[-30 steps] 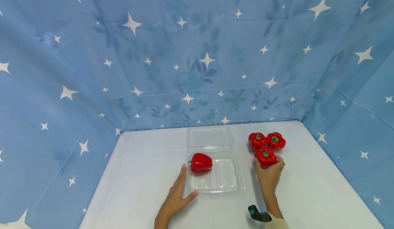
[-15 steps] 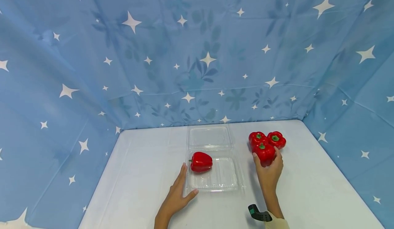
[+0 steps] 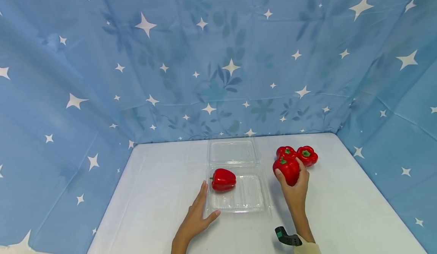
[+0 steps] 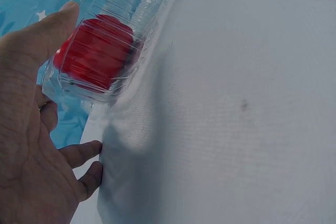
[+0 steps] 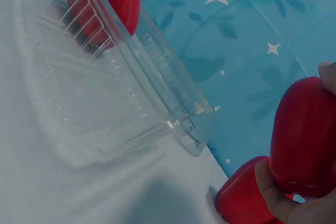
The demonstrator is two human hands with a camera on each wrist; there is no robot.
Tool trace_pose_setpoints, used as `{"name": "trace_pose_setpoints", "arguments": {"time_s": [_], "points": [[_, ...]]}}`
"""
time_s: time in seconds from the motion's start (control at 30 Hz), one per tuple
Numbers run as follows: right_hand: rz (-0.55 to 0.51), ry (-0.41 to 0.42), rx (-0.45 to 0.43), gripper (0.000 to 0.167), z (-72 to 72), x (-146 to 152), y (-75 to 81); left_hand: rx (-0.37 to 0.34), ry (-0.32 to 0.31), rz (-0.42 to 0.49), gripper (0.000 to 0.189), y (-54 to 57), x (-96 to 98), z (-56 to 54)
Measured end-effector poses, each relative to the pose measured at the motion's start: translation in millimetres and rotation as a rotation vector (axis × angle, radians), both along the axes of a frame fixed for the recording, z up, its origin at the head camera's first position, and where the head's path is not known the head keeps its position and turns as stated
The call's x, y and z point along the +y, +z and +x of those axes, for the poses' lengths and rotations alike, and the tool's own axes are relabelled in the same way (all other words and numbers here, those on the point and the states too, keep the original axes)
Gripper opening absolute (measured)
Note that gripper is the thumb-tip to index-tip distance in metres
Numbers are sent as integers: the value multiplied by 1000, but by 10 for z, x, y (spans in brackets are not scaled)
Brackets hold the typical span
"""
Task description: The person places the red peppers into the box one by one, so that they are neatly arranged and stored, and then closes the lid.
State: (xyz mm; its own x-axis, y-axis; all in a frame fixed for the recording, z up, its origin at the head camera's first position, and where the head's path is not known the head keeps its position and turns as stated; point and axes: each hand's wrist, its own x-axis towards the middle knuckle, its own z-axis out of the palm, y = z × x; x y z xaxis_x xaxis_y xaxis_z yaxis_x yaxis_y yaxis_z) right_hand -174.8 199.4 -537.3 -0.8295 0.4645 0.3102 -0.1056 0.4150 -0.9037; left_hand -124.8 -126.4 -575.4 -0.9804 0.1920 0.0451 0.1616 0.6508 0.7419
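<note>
In the head view my right hand (image 3: 296, 189) grips a red bell pepper (image 3: 286, 170) by its sides, its green stem facing up. The right wrist view shows this held pepper (image 5: 304, 135) above another red one. A hinged clear plastic container (image 3: 250, 193) lies with its lid (image 3: 233, 151) folded back. One red bell pepper (image 3: 223, 180) lies on its side in the container's left part. My left hand (image 3: 194, 221) is by the container's left edge, fingers extended and thumb apart. In the left wrist view the hand's thumb (image 4: 58, 24) lies along the container wall.
Two more red bell peppers stand just behind the held one: one at left (image 3: 285, 152) and one at right (image 3: 307, 156). The white table (image 3: 164, 185) ends at a blue curtain (image 3: 191, 75) with white stars. A black band (image 3: 288, 238) circles the right wrist.
My right hand has lifted its bell pepper and moved it slightly left, away from the two behind. The left hand and the container look unmoved.
</note>
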Motion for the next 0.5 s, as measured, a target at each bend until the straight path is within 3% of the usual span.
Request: {"name": "trace_pose_setpoints", "arguments": {"time_s": [0.33, 0.5], "points": [[-104, 168, -19, 86, 13, -73, 112, 14, 0, 7, 95, 12, 2, 4], [-31, 254, -47, 82, 4, -95, 118, 18, 1, 17, 94, 6, 4, 9]]}}
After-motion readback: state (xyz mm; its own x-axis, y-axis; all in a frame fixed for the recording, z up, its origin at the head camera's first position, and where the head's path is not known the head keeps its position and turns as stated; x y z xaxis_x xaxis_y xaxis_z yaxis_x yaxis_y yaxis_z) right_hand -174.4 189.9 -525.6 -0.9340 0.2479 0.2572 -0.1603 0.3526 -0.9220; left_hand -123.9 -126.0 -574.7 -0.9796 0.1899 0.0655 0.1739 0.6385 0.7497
